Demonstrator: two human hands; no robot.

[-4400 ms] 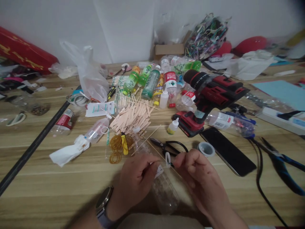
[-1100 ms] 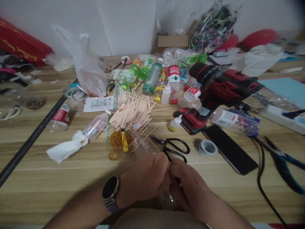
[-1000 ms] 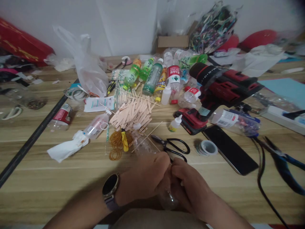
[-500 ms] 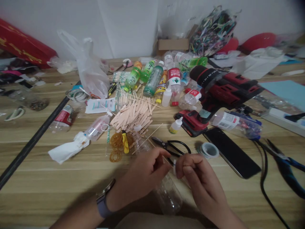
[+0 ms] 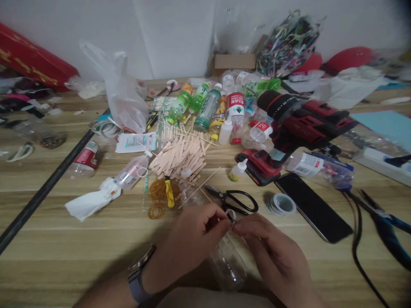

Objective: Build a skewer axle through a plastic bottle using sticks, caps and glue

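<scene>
In the head view both of my hands meet at the fingertips near the table's front edge. My left hand [image 5: 189, 244] is closed, its thumb and forefinger pinching what looks like a thin wooden stick [image 5: 206, 196] that slants out past the knuckles. Fingers bent together, my right hand [image 5: 276, 252] touches the same spot. Between the fingertips stands a small white loop [image 5: 230, 214], perhaps a ring or strip; which fingers grip it is partly hidden. Beneath the hands lies a clear plastic bottle [image 5: 229, 265] on its side. Black-handled scissors [image 5: 239, 199] rest just beyond.
A red-black cordless drill [image 5: 298, 124] stands right, near a phone [image 5: 314, 207], a tape roll [image 5: 282, 203] and pliers [image 5: 382, 218]. Ahead are piled wooden sticks [image 5: 180, 154], rubber bands [image 5: 158, 191], a small glue bottle [image 5: 238, 170] and several drink bottles. A dark bar [image 5: 48, 184] crosses the left.
My right hand has shifted slightly left and down, bringing its fingertips against the left ones. The white piece, seen as a narrow band before, now shows as a loop between them.
</scene>
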